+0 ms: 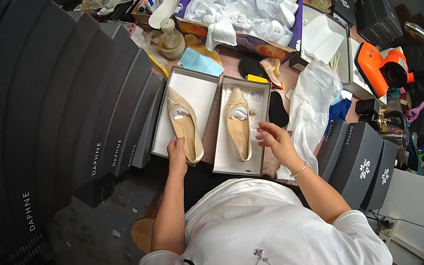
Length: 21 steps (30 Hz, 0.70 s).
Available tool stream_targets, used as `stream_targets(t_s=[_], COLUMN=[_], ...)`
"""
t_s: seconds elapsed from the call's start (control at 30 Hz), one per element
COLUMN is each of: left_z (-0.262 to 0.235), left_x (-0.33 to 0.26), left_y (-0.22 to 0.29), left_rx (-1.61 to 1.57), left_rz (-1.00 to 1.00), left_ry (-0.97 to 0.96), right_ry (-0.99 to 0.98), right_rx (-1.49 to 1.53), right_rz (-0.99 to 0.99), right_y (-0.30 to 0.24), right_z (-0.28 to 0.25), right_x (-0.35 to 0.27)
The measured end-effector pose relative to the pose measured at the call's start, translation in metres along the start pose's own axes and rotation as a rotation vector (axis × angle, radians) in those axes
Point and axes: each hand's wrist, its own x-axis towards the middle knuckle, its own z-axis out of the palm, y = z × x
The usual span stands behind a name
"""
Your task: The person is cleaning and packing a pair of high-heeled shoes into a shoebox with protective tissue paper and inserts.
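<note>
A beige pointed flat shoe is in my left hand, which grips it by the side near the heel. The shoe is over a shallow grey-white box lid or tray, its toe pointing away from me. A matching beige shoe lies in the white-lined shoe box just to the right. White stuffing shows in the front of both shoes. My right hand is at the right edge of that box, fingers apart and slightly curled, with nothing visible in them.
Tall stacks of dark shoe boxes rise on the left; more boxes stand at the right. Behind are a purple carton of white paper, a glass jar and light-blue paper. An orange tool lies at right.
</note>
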Motion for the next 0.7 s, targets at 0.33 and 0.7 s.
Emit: stream_targets(t_s=[0.33, 0.7], left_z=[0.106, 0.131], left_x=[-0.083, -0.038], left_y=[0.053, -0.047], left_rx=[0.529, 0.263], left_rz=[0.689, -0.177], left_ry=[-0.334, -0.257], right_ry=[-0.2, 0.188], right_rx=[0.277, 0.193], right_rz=[-0.185, -0.195], right_y=[-0.029, -0.012], right_z=[0.056, -0.024], right_x=[-0.035, -0.046])
